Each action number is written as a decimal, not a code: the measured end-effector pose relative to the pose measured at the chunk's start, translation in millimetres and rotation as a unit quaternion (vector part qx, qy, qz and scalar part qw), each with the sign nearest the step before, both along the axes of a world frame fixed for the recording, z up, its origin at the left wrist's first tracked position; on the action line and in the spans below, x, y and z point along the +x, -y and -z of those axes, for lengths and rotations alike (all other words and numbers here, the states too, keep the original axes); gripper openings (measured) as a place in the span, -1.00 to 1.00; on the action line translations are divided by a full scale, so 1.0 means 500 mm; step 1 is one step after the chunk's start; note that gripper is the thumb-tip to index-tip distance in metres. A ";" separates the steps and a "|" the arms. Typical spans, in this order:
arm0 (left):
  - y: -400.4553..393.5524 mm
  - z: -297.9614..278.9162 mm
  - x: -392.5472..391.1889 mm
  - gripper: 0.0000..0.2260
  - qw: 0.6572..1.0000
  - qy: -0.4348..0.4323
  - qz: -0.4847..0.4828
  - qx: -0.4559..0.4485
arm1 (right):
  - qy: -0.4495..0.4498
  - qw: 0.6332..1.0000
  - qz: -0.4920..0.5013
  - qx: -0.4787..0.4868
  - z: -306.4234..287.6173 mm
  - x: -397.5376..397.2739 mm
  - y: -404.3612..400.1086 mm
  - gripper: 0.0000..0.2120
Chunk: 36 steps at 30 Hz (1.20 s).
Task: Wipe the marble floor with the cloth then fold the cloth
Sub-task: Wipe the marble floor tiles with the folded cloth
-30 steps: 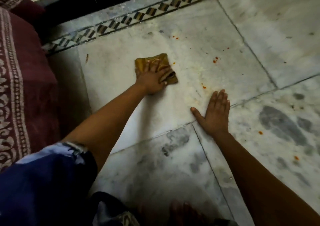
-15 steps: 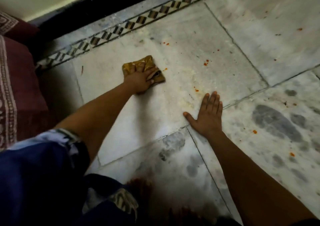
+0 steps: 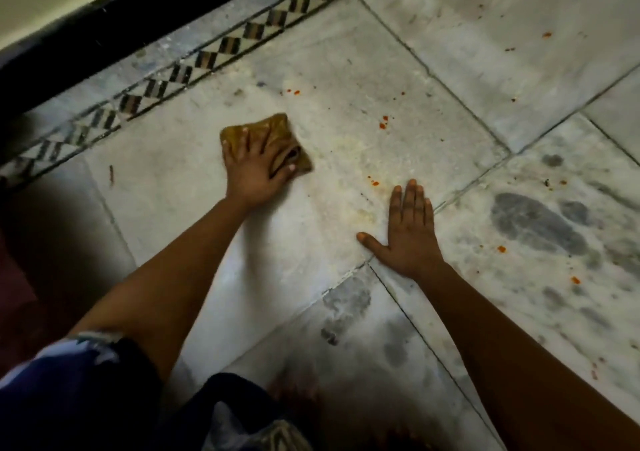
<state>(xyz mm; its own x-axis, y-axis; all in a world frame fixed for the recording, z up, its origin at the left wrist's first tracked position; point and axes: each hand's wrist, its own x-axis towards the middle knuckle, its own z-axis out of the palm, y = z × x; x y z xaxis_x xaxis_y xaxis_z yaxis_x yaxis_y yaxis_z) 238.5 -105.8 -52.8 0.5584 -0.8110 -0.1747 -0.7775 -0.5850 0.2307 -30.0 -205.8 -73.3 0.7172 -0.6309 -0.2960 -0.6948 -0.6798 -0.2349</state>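
A bunched mustard-yellow cloth [image 3: 273,131] lies on the pale marble floor [image 3: 346,111], on the slab nearest the patterned border. My left hand [image 3: 256,170] presses flat on top of the cloth with its fingers spread across it and its thumb curled round the right edge. Flat on the floor to the right rests my right hand [image 3: 407,232], palm down and fingers together, holding nothing. Small orange-red spots [image 3: 382,125] dot the marble between and beyond the hands.
A black-and-white chequered border strip [image 3: 221,47] and a black skirting [image 3: 121,17] run along the far side. A dark red rug edge [image 3: 14,294] lies at the left. Grey smudges [image 3: 533,222] mark the right slabs. My blue-clad knee [image 3: 69,398] fills the lower left.
My left hand has slid the cloth leftward across the slab, away from the orange spots. My right hand has stayed planted on the floor. The view has shifted, hiding most of the rug.
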 end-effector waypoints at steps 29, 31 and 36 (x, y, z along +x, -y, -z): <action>-0.067 0.020 0.005 -0.45 0.992 0.021 0.123 0.035 | 0.068 0.993 0.084 -0.041 0.001 0.071 0.092 -0.19; -0.009 0.019 0.044 -0.42 0.997 0.003 0.063 0.035 | 0.076 0.990 0.103 -0.053 0.008 0.072 0.109 -0.20; 0.104 0.029 0.024 -0.50 1.000 0.012 0.016 0.015 | 0.066 0.991 0.090 -0.069 0.017 0.068 0.137 -0.22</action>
<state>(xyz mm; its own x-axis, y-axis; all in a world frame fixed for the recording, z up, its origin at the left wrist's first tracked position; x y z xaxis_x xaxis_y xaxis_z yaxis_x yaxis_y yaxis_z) 250.3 -158.0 -67.4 0.5368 -0.8229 -0.1863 -0.8011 -0.5664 0.1934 4.3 -274.3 -81.5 0.6162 -0.7801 -0.1083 -0.7771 -0.5798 -0.2448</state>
